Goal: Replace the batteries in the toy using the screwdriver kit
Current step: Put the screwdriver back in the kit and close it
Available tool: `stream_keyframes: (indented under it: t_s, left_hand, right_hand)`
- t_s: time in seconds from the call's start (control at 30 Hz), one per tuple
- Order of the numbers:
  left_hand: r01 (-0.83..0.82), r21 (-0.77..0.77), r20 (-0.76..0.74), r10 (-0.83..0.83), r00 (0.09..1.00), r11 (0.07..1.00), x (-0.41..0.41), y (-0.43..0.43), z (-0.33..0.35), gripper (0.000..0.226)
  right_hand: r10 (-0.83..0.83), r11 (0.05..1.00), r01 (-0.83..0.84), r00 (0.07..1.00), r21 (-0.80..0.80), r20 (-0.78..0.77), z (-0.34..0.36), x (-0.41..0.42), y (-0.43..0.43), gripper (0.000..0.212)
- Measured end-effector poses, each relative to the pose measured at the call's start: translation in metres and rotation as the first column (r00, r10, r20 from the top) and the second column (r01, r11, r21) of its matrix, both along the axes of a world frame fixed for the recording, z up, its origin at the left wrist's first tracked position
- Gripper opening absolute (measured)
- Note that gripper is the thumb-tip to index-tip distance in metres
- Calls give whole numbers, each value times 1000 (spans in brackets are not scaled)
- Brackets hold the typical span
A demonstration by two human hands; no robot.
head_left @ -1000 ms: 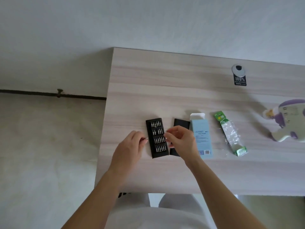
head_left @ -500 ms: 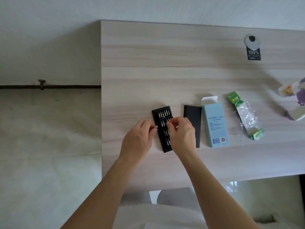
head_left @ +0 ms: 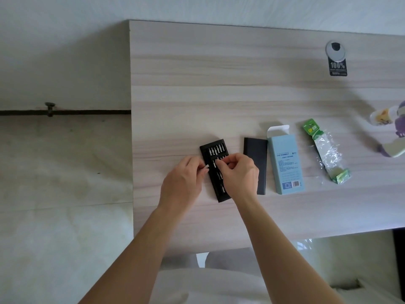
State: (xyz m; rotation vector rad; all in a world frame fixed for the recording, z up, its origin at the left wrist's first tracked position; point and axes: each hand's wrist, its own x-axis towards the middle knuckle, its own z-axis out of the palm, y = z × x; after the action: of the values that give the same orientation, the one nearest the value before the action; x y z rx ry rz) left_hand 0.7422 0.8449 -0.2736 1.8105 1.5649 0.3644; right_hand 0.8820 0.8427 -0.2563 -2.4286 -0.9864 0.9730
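Left hand (head_left: 183, 183) pinching loose bit (head_left: 206, 166) at bit tray's (head_left: 215, 148) 9 o'clock edge, right hand (head_left: 240, 175) pinching seated bit (head_left: 216, 162) inside it, desk (head_left: 197, 84) stretching wide toward 12 o'clock.

Bare left hand (head_left: 184, 183), right hand (head_left: 238, 175); whitish clothing (head_left: 219, 287).
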Motion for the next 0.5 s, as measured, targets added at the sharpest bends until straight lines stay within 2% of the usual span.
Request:
stream_keyframes:
  t_s: [0.23,0.5]
  left_hand:
    - [-17,-15,-49,17,999,1000,4,-2,-2,12]
    - [-37,-22,-87,35,996,999,9,-1,1,14]
  right_hand:
    - [-5,999,2,998,-50,-62,2,8,4,6]
    - [30,999,-34,995,-35,-98,6,18,6,15]
